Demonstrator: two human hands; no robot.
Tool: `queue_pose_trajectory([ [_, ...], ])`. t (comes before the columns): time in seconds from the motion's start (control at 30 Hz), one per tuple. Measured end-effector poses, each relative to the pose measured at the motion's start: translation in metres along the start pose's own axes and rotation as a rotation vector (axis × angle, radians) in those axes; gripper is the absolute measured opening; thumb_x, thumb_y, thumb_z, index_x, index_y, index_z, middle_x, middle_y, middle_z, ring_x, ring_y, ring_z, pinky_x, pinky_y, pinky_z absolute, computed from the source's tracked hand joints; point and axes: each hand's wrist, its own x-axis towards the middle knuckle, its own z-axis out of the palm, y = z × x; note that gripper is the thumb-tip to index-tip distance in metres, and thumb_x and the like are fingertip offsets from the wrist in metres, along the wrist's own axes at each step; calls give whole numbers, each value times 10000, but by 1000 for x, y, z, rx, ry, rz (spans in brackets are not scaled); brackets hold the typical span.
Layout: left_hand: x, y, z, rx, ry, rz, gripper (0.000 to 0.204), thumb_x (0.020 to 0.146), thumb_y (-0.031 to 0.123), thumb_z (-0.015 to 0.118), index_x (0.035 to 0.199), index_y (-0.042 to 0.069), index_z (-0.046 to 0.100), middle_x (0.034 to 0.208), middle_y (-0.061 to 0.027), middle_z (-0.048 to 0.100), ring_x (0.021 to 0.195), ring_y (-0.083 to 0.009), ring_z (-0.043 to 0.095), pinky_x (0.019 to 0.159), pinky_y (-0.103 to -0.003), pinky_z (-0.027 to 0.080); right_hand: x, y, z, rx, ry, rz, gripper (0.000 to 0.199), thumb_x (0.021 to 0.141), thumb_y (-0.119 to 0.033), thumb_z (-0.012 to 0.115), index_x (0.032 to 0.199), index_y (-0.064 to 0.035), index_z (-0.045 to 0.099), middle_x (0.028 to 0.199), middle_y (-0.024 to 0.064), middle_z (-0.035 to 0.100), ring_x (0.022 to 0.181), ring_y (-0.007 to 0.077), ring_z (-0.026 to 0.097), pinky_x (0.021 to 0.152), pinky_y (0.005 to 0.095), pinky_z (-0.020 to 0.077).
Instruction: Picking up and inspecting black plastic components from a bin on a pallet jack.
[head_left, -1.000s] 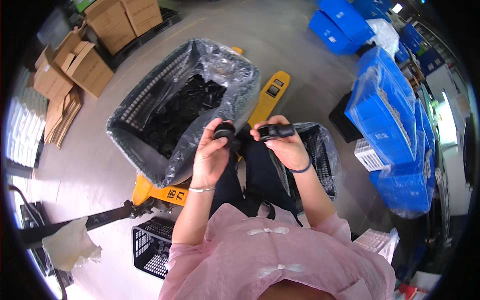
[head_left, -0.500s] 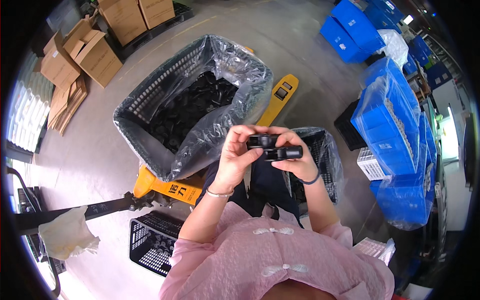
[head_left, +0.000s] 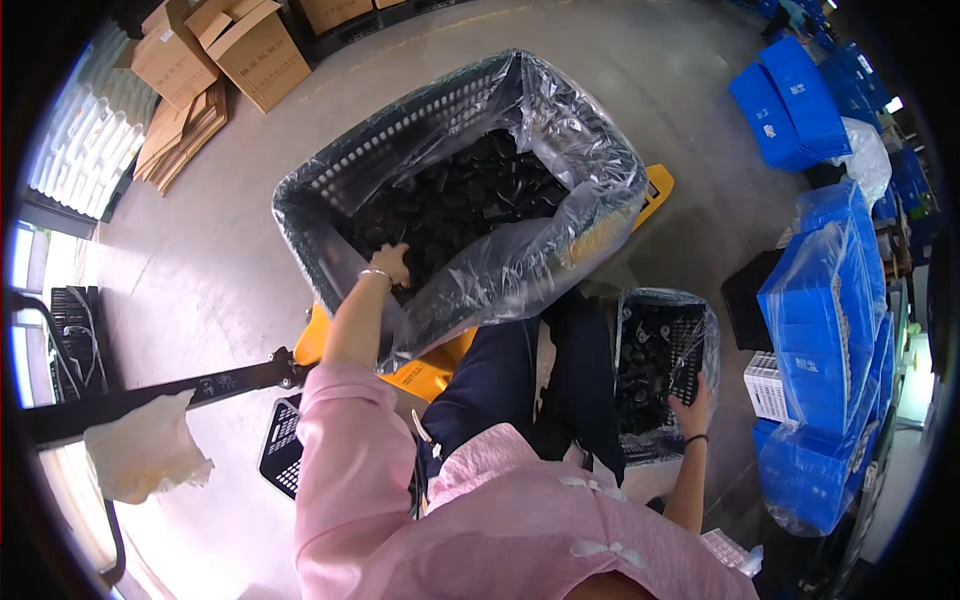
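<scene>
Left of the large lined crate [head_left: 330,190], flattened cardboard boxes [head_left: 185,130] lie on the floor, and nearer the person a black pallet-jack handle [head_left: 150,395] carries a white rag [head_left: 145,450]. Inside the large lined crate, the left hand [head_left: 392,265] reaches down among the black plastic parts [head_left: 470,195]; whether it grips one cannot be told. Right of that crate, a small lined basket [head_left: 700,330] holds more black parts, and the right hand [head_left: 692,412] rests on its near rim, fingers spread. Further right stand stacked blue bins [head_left: 820,330].
</scene>
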Motion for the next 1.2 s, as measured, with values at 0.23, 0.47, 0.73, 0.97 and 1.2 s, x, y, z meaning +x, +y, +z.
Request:
queue_pose_trajectory([
  [0.23,20,28,62,27,28,-231,912,566,523,680,1331,323,227,1286,-166,281,1180,-391,310,901,-481,372,-23,-13,35,109,-292,116,703,620,-187,710,1226,-24,394,1114,173,478,997,295,487,812,361,418],
  [0.47,47,36,98,-173,2,-118,650,690,483,593,1268,343,331,1131,-181,400,1067,-413,418,826,-480,426,-11,-54,66,49,-506,135,601,662,-211,665,1185,-24,434,1099,196,504,987,312,522,839,359,434],
  [0.73,41,19,95,-98,38,153,436,705,399,591,1100,233,506,1043,-165,483,1039,-389,454,799,-473,452,-5,-76,62,130,-582,221,526,712,-163,612,1178,-2,429,1050,203,555,947,292,573,822,349,452],
  [0.97,-34,71,-54,-1603,-224,104,368,710,225,645,1038,112,523,793,-12,520,729,-122,501,565,-248,409,25,-138,36,415,-368,-63,475,739,-53,608,1181,-12,439,1044,168,567,926,226,580,810,310,452],
  [1.2,-172,154,-108,-809,-556,636,363,677,254,697,945,41,574,744,8,540,622,-65,483,512,-199,398,51,-336,-28,270,-312,-1002,635,679,-25,610,1266,-91,375,1217,116,427,1069,259,477,864,319,421],
])
